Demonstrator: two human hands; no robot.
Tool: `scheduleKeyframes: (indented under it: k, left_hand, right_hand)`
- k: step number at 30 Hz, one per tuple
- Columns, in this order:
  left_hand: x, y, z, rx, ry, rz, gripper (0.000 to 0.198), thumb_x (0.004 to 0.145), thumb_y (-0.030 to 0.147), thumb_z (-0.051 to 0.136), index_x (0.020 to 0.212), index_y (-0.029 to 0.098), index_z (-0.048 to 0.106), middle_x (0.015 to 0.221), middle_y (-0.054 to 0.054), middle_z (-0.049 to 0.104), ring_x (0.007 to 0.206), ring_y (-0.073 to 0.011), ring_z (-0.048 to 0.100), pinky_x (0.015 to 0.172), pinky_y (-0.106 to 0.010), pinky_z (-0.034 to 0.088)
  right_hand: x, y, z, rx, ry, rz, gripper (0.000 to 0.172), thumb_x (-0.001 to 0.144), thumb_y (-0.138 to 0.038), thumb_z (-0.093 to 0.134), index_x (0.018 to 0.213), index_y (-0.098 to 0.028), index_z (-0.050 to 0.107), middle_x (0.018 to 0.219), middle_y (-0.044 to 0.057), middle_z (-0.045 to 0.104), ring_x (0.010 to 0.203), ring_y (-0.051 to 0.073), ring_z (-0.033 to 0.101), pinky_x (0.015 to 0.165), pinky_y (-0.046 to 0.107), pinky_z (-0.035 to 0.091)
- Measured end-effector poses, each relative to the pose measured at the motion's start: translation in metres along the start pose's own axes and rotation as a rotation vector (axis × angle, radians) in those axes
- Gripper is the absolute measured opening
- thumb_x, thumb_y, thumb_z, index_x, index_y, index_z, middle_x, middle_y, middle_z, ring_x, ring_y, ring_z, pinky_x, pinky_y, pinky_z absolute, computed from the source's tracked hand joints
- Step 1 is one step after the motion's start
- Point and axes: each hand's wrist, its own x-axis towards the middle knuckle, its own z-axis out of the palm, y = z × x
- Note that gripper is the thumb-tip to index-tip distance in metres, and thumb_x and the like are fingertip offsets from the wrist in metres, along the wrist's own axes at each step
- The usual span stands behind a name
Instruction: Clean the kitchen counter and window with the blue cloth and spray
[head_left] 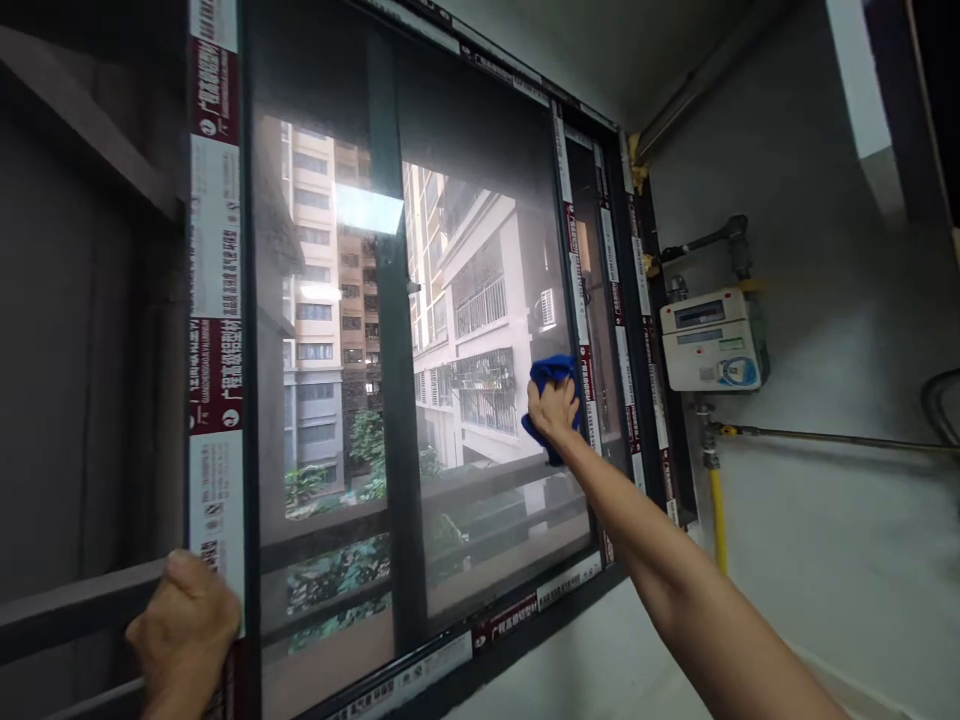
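Observation:
My right hand (553, 408) presses a blue cloth (553, 370) against the right part of the window pane (480, 560), close to the taped frame strip. Folds of the cloth stick out above and below the fingers. At lower left, my left hand (184, 625) is closed around the edge of the sash's upright frame (217, 370), which is covered in white and dark red protective tape. The glass looks hazy and carries bright reflections.
To the right, a white gas meter (711, 342) is fixed to the wall, with a yellow hose (718, 520) and a thin pipe (840, 438) below it. Beyond the glass stand a dark railing (330, 535) and tall buildings. Another taped frame (628, 370) stands right of the pane.

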Motion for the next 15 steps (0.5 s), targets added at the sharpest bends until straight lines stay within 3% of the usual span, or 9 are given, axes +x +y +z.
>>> scheduleKeyframes:
  k: [4, 7, 11, 15]
  left_hand:
    - [-0.003, 0.011, -0.013, 0.039, -0.092, -0.034, 0.057, 0.097, 0.036, 0.012, 0.083, 0.012, 0.063, 0.060, -0.011, 0.057, 0.070, -0.0294, 0.062, 0.071, -0.038, 0.046]
    - [-0.009, 0.021, -0.024, 0.022, -0.151, -0.054, 0.065, 0.096, 0.033, 0.011, 0.094, 0.001, 0.067, 0.082, -0.026, 0.069, 0.084, -0.0336, 0.069, 0.081, -0.041, 0.050]
    - [-0.014, 0.019, -0.027, -0.028, -0.166, -0.031, 0.078, 0.098, 0.039, 0.003, 0.103, -0.006, 0.067, 0.094, -0.033, 0.070, 0.087, -0.0353, 0.070, 0.085, -0.044, 0.051]
    - [-0.014, 0.011, -0.020, -0.078, -0.148, -0.038, 0.077, 0.100, 0.044, 0.006, 0.105, -0.002, 0.068, 0.090, -0.029, 0.072, 0.085, -0.0352, 0.071, 0.082, -0.044, 0.052]
  right_hand:
    - [0.044, -0.092, -0.010, 0.115, 0.051, -0.018, 0.060, 0.102, -0.047, 0.038, 0.151, -0.014, 0.048, 0.170, 0.022, 0.020, 0.155, 0.041, 0.021, 0.118, 0.076, 0.018]
    - [0.041, -0.161, -0.004, 0.189, 0.081, -0.225, 0.058, 0.102, -0.048, 0.039, 0.151, -0.018, 0.049, 0.170, 0.017, 0.022, 0.156, 0.038, 0.019, 0.120, 0.075, 0.014]
    - [-0.012, -0.222, 0.009, 0.170, 0.061, -0.578, 0.053, 0.102, -0.044, 0.046, 0.150, -0.022, 0.050, 0.172, 0.009, 0.021, 0.159, 0.033, 0.013, 0.126, 0.067, 0.010]
    - [-0.094, -0.222, 0.023, 0.137, -0.016, -0.947, 0.049, 0.099, -0.040, 0.055, 0.145, -0.023, 0.055, 0.172, 0.004, 0.024, 0.159, 0.028, 0.014, 0.129, 0.060, 0.006]
